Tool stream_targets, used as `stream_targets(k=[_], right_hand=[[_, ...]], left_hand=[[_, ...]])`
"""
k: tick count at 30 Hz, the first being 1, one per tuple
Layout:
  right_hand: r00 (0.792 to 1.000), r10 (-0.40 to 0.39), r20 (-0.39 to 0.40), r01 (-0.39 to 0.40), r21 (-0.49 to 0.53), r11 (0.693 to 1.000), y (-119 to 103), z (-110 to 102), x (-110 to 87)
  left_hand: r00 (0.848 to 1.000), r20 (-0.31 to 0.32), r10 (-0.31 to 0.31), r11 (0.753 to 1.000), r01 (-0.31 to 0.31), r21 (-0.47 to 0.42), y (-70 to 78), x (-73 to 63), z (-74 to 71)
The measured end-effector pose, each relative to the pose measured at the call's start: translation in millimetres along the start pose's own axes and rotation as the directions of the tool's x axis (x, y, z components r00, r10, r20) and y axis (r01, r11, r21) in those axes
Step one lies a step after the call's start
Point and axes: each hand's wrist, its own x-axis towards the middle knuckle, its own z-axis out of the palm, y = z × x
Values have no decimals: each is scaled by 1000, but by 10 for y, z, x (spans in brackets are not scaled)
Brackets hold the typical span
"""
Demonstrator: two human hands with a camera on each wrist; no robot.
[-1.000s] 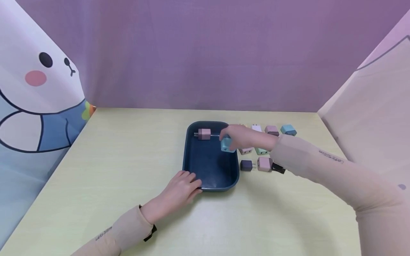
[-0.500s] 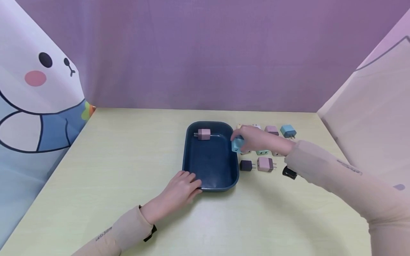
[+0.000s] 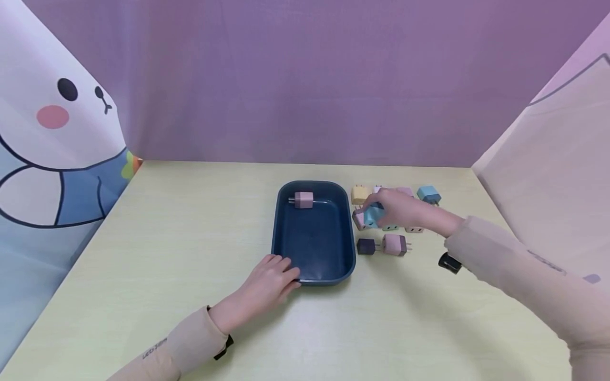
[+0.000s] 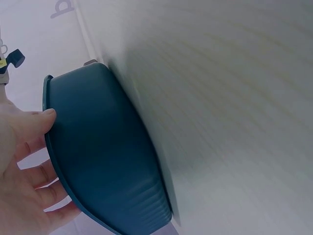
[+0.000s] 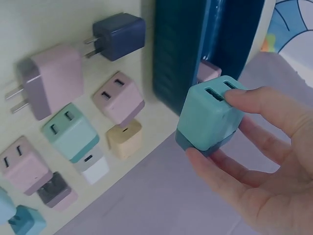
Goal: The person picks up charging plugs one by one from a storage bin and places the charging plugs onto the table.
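Note:
My right hand [image 3: 400,207] pinches a teal USB wall charger [image 5: 208,115] between thumb and fingers, its two ports facing the camera in the right wrist view. In the head view this charger overlaps the group of chargers just right of the dark blue tray [image 3: 312,243]. At the tray's near left corner my left hand [image 3: 271,278] grips the rim. The left wrist view shows the thumb on the outer wall and the other fingers behind the rim. Inside the tray, toward the far end, lies a pink charger [image 3: 304,200] with prongs pointing left.
Right of the tray stand a yellow charger [image 3: 359,195], a dark charger [image 3: 366,246], a larger pink-and-mauve charger [image 3: 394,245] and a blue charger [image 3: 429,194]. Among them are a mint charger [image 5: 68,132] and a white one [image 5: 93,166]. A purple curtain [image 3: 305,79] hangs behind the table.
My right hand has moved right with the teal charger, from over the tray to over the chargers beside it, uncovering the yellow one. My left hand and the tray have stayed put.

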Motion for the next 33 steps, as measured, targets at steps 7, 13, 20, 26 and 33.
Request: stream_targets(k=[7, 13, 20, 26, 33], right_hand=[[1000, 9, -28, -7, 38, 999, 99, -14, -116], [999, -9, -50, 11, 40, 999, 212, 3, -219], [997, -40, -67, 42, 22, 999, 366, 28, -318], [998, 4, -58, -3, 24, 1000, 477, 75, -395], [999, 38, -37, -38, 21, 999, 555, 152, -479]], left_hand=[[1000, -10, 7, 1000, -7, 3, -1, -8, 4], [1000, -5, -2, 1000, 2, 1, -1, -13, 6], [1000, 9, -18, 1000, 18, -7, 2, -14, 0], [1000, -6, -11, 1000, 11, -12, -1, -20, 6], [1000, -11, -3, 1000, 3, -4, -7, -14, 17]])
